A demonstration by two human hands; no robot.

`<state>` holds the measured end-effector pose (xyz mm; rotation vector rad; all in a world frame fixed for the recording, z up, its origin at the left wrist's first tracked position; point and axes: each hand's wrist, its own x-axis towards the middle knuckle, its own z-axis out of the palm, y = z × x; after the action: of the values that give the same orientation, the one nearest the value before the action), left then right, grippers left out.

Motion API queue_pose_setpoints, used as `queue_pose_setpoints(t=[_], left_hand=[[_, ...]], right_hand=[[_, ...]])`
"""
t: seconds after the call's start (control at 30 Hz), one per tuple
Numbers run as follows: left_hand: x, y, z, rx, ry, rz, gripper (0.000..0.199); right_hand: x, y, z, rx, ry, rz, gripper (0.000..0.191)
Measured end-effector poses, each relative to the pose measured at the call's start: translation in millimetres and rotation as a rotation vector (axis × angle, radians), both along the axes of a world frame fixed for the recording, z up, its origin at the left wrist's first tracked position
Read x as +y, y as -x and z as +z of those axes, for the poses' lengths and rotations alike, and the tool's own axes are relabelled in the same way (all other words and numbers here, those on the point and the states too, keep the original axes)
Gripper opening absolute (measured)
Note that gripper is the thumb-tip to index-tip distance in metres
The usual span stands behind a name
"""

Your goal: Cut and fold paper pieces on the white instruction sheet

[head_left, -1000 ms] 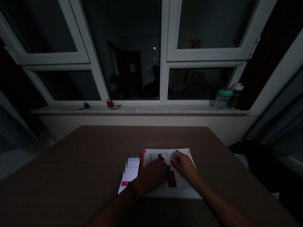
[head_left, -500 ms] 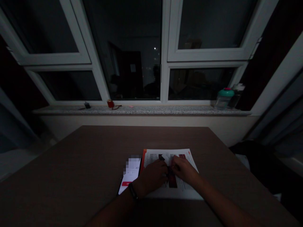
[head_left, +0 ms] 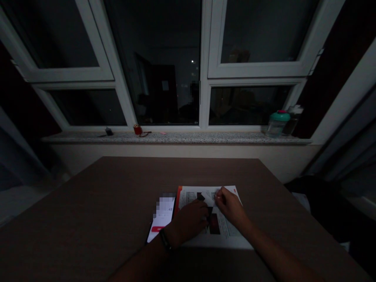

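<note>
A printed booklet [head_left: 205, 239] with an orange-red left edge lies flat on the table. On it, between my hands, is a small piece of paper [head_left: 208, 199], pale on top, with a dark part beside it. My left hand [head_left: 190, 216], wearing a dark wristband [head_left: 165, 239], is curled over the paper's left side, its fingertips partly hidden in shadow. My right hand [head_left: 230, 205] is closed in a pinch at the paper's right edge. Left of the booklet lies a phone [head_left: 161, 219] with a lit screen, close to my left wrist.
The brown table [head_left: 117, 196] stands before a window. Along the speckled sill [head_left: 188, 137] are a small dark object [head_left: 109, 131], a red container [head_left: 137, 129], a teal-lidded bottle [head_left: 277, 123] and a clear bottle [head_left: 293, 119]. Dark cloth [head_left: 320, 203] lies right of the table.
My right hand has moved slightly right, away from my left hand, showing more of the paper and the booklet's print. My left hand stays nearly in place.
</note>
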<state>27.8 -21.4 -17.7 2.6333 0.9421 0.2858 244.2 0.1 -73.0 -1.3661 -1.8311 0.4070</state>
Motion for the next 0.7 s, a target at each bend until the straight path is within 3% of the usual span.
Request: queue_pose_setpoints(t=[0.23,0.5,0.7], left_hand=[[-0.6,1.1,-8.4,-0.042,-0.02,0.013,0.036],[-1.3,0.8,-5.4,-0.019,0.048,0.08,0.032],[0.0,2.7,-8.0,-0.029,0.044,0.037,0.037]], right_hand=[[-6.7,1.2,6.0,0.079,0.039,0.099,0.008],[-15.2,2.2,1.6,0.046,0.163,0.269,0.015],[-12.4,4.1,-1.2,-0.019,0.128,0.301,0.016]])
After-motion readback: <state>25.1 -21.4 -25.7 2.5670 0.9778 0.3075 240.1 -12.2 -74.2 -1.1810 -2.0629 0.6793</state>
